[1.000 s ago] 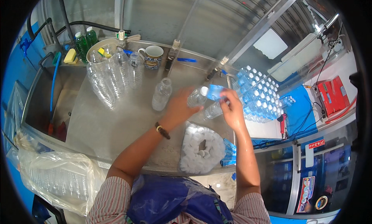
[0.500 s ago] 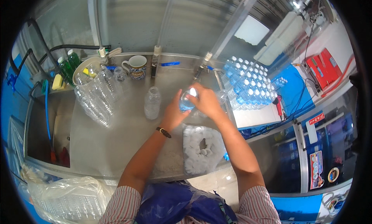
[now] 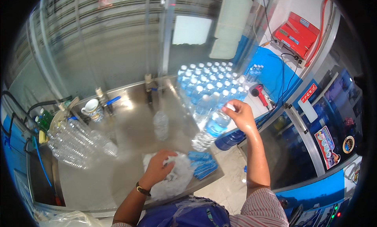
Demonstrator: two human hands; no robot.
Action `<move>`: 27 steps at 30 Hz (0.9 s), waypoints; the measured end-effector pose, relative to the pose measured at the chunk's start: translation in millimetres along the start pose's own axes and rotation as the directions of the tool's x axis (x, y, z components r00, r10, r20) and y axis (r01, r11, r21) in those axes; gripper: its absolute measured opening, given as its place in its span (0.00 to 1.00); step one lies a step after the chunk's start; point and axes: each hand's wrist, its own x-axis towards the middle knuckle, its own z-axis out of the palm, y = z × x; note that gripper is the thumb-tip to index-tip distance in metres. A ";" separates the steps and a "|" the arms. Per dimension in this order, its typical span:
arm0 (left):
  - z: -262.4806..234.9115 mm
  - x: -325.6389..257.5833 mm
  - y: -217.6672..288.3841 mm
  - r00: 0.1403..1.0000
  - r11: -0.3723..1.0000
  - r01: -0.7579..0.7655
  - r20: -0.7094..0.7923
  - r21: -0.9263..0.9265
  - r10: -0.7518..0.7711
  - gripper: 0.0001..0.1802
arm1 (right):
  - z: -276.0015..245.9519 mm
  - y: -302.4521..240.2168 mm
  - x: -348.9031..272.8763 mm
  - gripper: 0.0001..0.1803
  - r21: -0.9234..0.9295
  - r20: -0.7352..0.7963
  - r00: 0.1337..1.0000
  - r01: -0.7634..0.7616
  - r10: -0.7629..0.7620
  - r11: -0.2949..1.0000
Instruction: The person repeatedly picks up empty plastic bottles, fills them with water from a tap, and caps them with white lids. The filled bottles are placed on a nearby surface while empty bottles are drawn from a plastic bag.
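Observation:
My right hand (image 3: 239,115) pinches a clear plastic water bottle (image 3: 216,125) by its white cap. The bottle has a blue label and hangs tilted beside the rows of capped bottles (image 3: 214,80) on the right. Over a clear bag of white bottle caps (image 3: 167,185) near the front of the steel counter, my left hand (image 3: 159,170) has its fingers apart; whether it touches a cap is hard to see. Blue labels (image 3: 203,164) lie beside the bag. An uncapped clear bottle (image 3: 161,125) stands beyond my left hand.
Several uncapped clear bottles (image 3: 78,142) lie together at left, near a patterned mug (image 3: 93,109) and the sink (image 3: 41,176). Taps (image 3: 149,87) line the counter's back edge. A red heat gun or dryer (image 3: 259,94) with cords lies on the right-hand table.
Both hands were together at a bottle. My right hand has carried a bottle toward the rows at right, while my left has dropped back to the bag of caps. The view has swung right.

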 end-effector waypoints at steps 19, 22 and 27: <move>110.7 92.8 31.9 0.952 0.951 0.305 0.015 0.054 -0.306 0.16 | -138.5 347.9 334.5 0.28 -0.538 -0.338 0.939 -0.251 0.067 0.805; 108.7 97.5 34.7 0.930 0.928 0.367 0.005 0.066 -0.368 0.17 | -108.9 363.2 374.4 0.27 -0.506 -0.309 0.948 -0.228 0.073 0.832; 104.5 100.4 30.1 0.910 0.905 0.414 -0.062 0.097 -0.410 0.17 | -86.1 397.4 423.4 0.25 -0.573 -0.173 0.985 -0.108 0.009 0.812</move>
